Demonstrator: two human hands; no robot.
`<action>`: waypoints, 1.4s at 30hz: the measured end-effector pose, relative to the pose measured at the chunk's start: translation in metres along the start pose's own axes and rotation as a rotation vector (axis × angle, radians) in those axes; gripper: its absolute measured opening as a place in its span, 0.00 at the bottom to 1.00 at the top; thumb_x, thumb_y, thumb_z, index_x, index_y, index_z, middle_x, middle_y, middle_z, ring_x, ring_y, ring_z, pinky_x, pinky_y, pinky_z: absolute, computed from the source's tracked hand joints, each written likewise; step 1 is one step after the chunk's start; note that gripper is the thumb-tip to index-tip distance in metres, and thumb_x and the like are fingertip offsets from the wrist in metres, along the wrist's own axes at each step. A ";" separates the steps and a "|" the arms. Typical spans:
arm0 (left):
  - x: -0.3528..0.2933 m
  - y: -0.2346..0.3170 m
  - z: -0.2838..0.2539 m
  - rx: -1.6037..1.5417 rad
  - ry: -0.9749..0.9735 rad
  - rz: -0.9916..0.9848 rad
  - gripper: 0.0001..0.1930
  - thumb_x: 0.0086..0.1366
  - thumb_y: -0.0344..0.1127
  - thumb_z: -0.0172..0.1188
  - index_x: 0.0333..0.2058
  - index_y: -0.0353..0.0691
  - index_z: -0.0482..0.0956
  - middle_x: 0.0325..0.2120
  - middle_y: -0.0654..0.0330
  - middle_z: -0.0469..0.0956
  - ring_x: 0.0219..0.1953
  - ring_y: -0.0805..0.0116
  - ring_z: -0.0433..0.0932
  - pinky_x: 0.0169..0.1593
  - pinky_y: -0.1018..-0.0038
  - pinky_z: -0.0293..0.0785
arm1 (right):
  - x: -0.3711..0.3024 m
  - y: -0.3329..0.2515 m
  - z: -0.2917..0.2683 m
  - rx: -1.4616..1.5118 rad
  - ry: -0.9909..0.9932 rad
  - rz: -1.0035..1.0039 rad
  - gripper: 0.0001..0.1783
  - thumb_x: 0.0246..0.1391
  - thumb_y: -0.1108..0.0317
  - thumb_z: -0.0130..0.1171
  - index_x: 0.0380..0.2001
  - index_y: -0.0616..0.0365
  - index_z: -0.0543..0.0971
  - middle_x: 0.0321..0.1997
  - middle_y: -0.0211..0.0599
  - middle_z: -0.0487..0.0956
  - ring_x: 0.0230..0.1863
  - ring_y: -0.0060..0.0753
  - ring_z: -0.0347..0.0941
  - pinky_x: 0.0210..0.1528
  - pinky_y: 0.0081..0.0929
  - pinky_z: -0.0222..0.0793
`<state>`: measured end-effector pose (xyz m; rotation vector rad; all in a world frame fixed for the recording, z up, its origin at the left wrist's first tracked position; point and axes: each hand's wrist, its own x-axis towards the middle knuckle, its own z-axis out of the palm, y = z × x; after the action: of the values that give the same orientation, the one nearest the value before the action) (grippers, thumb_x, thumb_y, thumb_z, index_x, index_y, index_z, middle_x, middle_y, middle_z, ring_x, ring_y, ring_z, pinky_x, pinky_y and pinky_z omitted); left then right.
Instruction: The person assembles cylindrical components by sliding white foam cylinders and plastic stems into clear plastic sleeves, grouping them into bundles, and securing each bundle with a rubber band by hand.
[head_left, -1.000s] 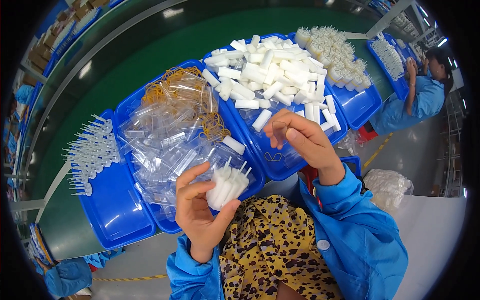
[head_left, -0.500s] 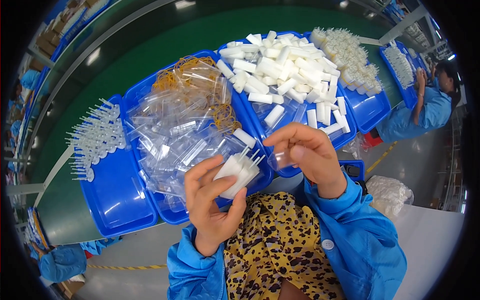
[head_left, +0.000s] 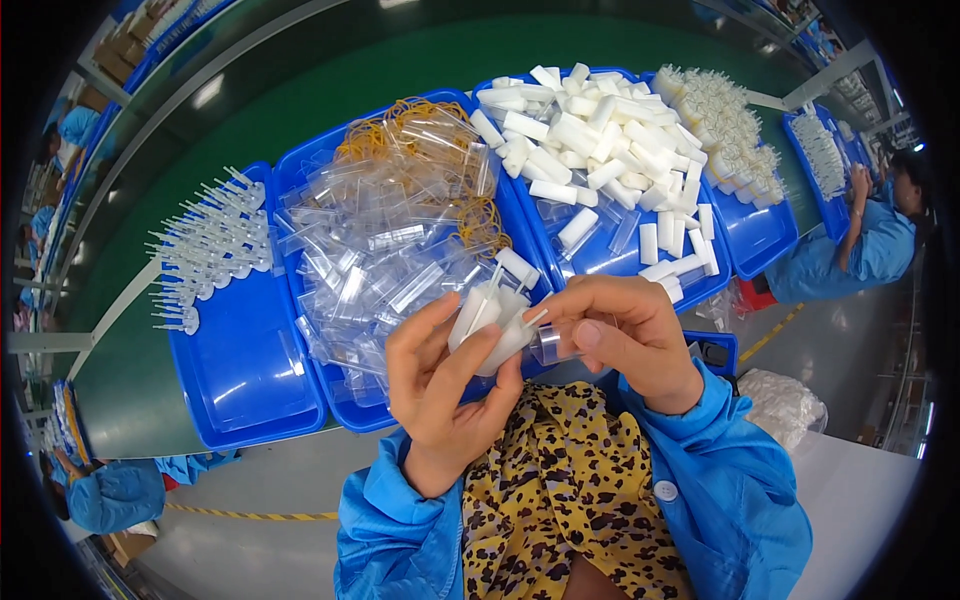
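My left hand point(head_left: 440, 390) grips a bundle of white plastic sprayer tubes point(head_left: 490, 318), tips pointing up. My right hand point(head_left: 625, 335) is pressed against that bundle and pinches a small clear plastic cap point(head_left: 547, 343) at its lower side. Both hands hover just in front of the blue tray point(head_left: 330, 395) heaped with clear plastic caps point(head_left: 390, 240) and yellow rubber bands point(head_left: 400, 120). Blue sleeves cover both forearms.
A blue tray point(head_left: 240, 370) at left holds rows of white sprayer heads point(head_left: 205, 250). A blue tray point(head_left: 600, 255) at right is piled with white tubes point(head_left: 590, 140); further right lie more trays point(head_left: 755, 235). A green conveyor belt point(head_left: 300, 90) runs behind. Another person in blue point(head_left: 860, 245) works at far right.
My hands have come together: the right hand moved down from above the tray and now meets the bundle in my left hand, holding a clear cap against it.
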<state>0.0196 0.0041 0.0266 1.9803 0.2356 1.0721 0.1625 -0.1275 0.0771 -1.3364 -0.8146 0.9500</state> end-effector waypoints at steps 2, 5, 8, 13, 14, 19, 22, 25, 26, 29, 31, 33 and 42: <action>0.001 0.000 0.000 0.030 0.022 0.028 0.19 0.48 0.19 0.68 0.42 0.34 0.79 0.52 0.45 0.67 0.47 0.51 0.80 0.43 0.70 0.81 | 0.000 0.001 0.002 0.024 -0.009 -0.003 0.13 0.60 0.70 0.53 0.46 0.64 0.78 0.29 0.27 0.75 0.25 0.11 0.67 0.25 0.11 0.59; 0.002 0.001 0.000 0.045 0.008 0.034 0.19 0.48 0.19 0.68 0.41 0.33 0.80 0.52 0.45 0.67 0.46 0.51 0.80 0.44 0.70 0.81 | -0.001 0.003 0.004 0.060 -0.014 -0.030 0.14 0.60 0.70 0.54 0.47 0.64 0.78 0.29 0.27 0.76 0.24 0.10 0.66 0.24 0.11 0.58; 0.002 0.001 0.000 0.056 -0.001 0.020 0.19 0.47 0.19 0.69 0.41 0.33 0.80 0.52 0.45 0.67 0.46 0.52 0.80 0.44 0.70 0.81 | 0.001 0.007 0.006 0.058 0.002 -0.030 0.14 0.60 0.70 0.54 0.47 0.63 0.78 0.29 0.27 0.76 0.24 0.09 0.66 0.23 0.11 0.59; 0.000 -0.003 0.001 0.082 0.006 0.008 0.17 0.47 0.19 0.69 0.38 0.32 0.80 0.52 0.44 0.68 0.46 0.52 0.80 0.43 0.71 0.80 | 0.002 0.017 0.009 -0.016 0.096 -0.024 0.14 0.61 0.70 0.55 0.47 0.64 0.78 0.28 0.28 0.77 0.23 0.10 0.67 0.23 0.11 0.60; 0.000 -0.003 0.002 0.082 0.006 0.009 0.17 0.47 0.19 0.69 0.38 0.32 0.80 0.52 0.44 0.68 0.46 0.52 0.80 0.43 0.71 0.80 | 0.001 0.018 0.009 -0.022 0.079 -0.023 0.14 0.61 0.69 0.55 0.47 0.64 0.78 0.29 0.29 0.77 0.23 0.11 0.67 0.23 0.11 0.60; 0.000 -0.005 0.006 0.132 0.024 0.095 0.18 0.47 0.19 0.67 0.40 0.33 0.77 0.53 0.45 0.66 0.47 0.46 0.79 0.45 0.66 0.81 | -0.002 0.015 0.010 0.142 0.044 0.112 0.13 0.61 0.69 0.56 0.46 0.64 0.78 0.29 0.31 0.78 0.23 0.12 0.68 0.23 0.11 0.61; -0.004 -0.008 0.010 0.111 0.035 0.085 0.18 0.45 0.17 0.67 0.38 0.35 0.80 0.51 0.43 0.68 0.49 0.49 0.77 0.46 0.68 0.81 | -0.002 0.014 0.010 0.184 0.077 0.158 0.13 0.61 0.69 0.56 0.46 0.64 0.78 0.30 0.32 0.78 0.23 0.13 0.68 0.23 0.12 0.62; -0.005 -0.010 0.010 0.127 0.057 0.103 0.20 0.45 0.17 0.67 0.39 0.36 0.80 0.51 0.43 0.68 0.50 0.49 0.76 0.47 0.68 0.81 | -0.003 0.016 0.012 0.179 0.054 0.150 0.13 0.61 0.69 0.55 0.46 0.64 0.78 0.30 0.32 0.78 0.23 0.14 0.69 0.24 0.12 0.63; -0.004 -0.009 0.010 0.128 0.057 0.104 0.20 0.45 0.17 0.67 0.39 0.36 0.80 0.51 0.43 0.68 0.50 0.49 0.76 0.47 0.68 0.81 | -0.004 0.015 0.013 0.192 0.039 0.142 0.13 0.61 0.69 0.55 0.46 0.64 0.78 0.30 0.32 0.78 0.24 0.14 0.70 0.24 0.13 0.63; -0.002 -0.006 0.008 0.115 0.072 0.096 0.19 0.46 0.18 0.66 0.40 0.35 0.79 0.51 0.42 0.67 0.50 0.49 0.76 0.47 0.68 0.81 | -0.005 0.014 0.012 0.210 0.011 0.139 0.13 0.62 0.68 0.55 0.46 0.64 0.78 0.31 0.33 0.78 0.25 0.15 0.70 0.24 0.13 0.64; -0.002 -0.007 0.008 0.073 0.064 0.064 0.17 0.50 0.19 0.63 0.41 0.35 0.79 0.53 0.41 0.66 0.52 0.49 0.74 0.50 0.65 0.78 | -0.004 0.015 0.011 0.215 -0.002 0.144 0.13 0.62 0.68 0.55 0.46 0.65 0.78 0.32 0.33 0.77 0.25 0.15 0.71 0.24 0.13 0.64; -0.002 -0.009 0.009 0.051 0.063 0.054 0.16 0.52 0.19 0.62 0.42 0.34 0.79 0.53 0.41 0.65 0.53 0.49 0.73 0.52 0.64 0.75 | -0.004 0.016 0.013 0.217 -0.003 0.118 0.13 0.61 0.70 0.55 0.46 0.65 0.78 0.34 0.33 0.77 0.25 0.15 0.71 0.25 0.13 0.65; -0.004 -0.007 0.004 0.035 0.059 -0.109 0.12 0.60 0.25 0.60 0.44 0.34 0.78 0.54 0.45 0.63 0.51 0.53 0.71 0.52 0.65 0.71 | -0.004 0.020 -0.006 0.031 0.156 -0.325 0.14 0.59 0.74 0.55 0.48 0.65 0.77 0.41 0.33 0.75 0.31 0.14 0.70 0.28 0.11 0.64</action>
<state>0.0215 0.0036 0.0180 1.9447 0.3920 1.0638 0.1649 -0.1338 0.0564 -1.1901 -0.8613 0.5934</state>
